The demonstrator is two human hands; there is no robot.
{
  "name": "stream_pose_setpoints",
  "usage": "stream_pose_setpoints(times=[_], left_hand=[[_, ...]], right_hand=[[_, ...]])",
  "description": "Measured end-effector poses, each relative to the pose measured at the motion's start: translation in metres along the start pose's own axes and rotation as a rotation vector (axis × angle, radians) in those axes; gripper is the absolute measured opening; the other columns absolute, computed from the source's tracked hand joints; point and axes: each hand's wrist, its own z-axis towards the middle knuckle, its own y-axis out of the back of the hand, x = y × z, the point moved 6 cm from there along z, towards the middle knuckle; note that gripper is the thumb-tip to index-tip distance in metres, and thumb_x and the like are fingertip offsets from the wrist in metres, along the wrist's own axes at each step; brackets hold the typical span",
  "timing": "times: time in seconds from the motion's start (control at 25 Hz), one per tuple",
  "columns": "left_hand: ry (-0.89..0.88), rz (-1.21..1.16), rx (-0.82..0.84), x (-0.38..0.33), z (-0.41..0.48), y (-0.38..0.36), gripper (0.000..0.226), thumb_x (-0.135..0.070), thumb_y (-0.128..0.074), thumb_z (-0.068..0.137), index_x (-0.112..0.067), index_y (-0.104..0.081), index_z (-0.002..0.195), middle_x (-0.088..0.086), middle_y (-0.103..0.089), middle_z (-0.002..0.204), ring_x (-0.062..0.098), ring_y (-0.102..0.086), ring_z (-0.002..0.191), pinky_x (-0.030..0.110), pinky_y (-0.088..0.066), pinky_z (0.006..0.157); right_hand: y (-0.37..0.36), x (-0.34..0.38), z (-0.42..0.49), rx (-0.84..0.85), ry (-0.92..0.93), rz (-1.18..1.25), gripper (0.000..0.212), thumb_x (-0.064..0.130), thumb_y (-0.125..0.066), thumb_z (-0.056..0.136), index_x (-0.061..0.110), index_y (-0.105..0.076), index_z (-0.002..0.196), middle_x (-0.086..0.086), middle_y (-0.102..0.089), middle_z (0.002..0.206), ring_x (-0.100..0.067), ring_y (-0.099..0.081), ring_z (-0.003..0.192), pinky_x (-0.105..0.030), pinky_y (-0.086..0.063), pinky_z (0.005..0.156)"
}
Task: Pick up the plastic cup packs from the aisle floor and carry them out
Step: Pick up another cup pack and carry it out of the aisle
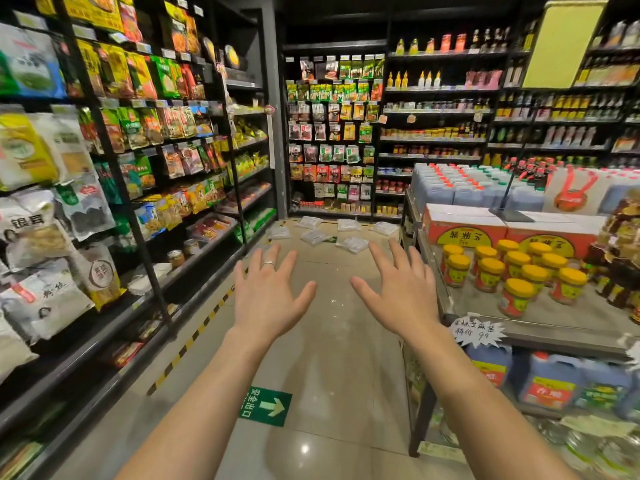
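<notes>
Both the left hand (265, 296) and right hand (403, 289) were spread open and empty, well short of the cup packs (353, 244) on the aisle floor (332, 341), so walking closer seemed needed first.

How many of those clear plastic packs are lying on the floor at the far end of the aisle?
6 clear plastic cup packs: three along the back shelf at; one at left; two nearer. The left hand or right hand may hide more.

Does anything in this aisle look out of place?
Yes. Several clear plastic cup packs lie scattered at odd angles on the floor at the aisle's far end, in front of the shelves rather than on them.
</notes>
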Motion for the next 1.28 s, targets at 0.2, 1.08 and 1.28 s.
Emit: stream_pose_setpoints(times=[0.2, 1.08, 1.28], left_hand=[[-0.019, -0.048, -0.031, -0.004, 0.069, -0.035, 0.072, -0.070, -0.034, 0.090, -0.034, -0.028, 0.152, 0.003, -0.025, 0.161, 0.026, -0.015, 0.149, 0.053, -0.011, 0.119], [-0.087, -0.082, -0.043, 0.128, 0.472, -0.202, 0.069, -0.068, -0.031, 0.092, -0.036, -0.022, 0.153, 0.001, -0.016, 0.163, 0.026, -0.009, 0.150, 0.056, -0.007, 0.120], [-0.054, -0.042, -0.025, 0.148, 0.541, -0.255, 0.070, -0.069, -0.030, 0.091, -0.037, -0.020, 0.153, 0.000, -0.020, 0.162, 0.026, -0.011, 0.150, 0.056, -0.010, 0.119]], right_hand=[[-0.025, -0.010, 0.071, -0.036, -0.007, 0.001, 0.071, 0.071, -0.032, 0.090, 0.042, -0.015, 0.153, 0.002, -0.008, 0.164, -0.028, -0.004, 0.150, -0.049, -0.011, 0.118], [-0.198, 0.073, 0.467, -0.065, -0.052, 0.018, 0.072, 0.070, -0.029, 0.092, 0.041, -0.008, 0.154, 0.005, -0.006, 0.164, -0.026, -0.001, 0.150, -0.046, -0.010, 0.118], [-0.250, 0.077, 0.543, -0.070, -0.034, 0.058, 0.070, 0.068, -0.034, 0.092, 0.040, -0.014, 0.153, 0.005, -0.009, 0.164, -0.027, -0.005, 0.150, -0.048, -0.011, 0.118]])
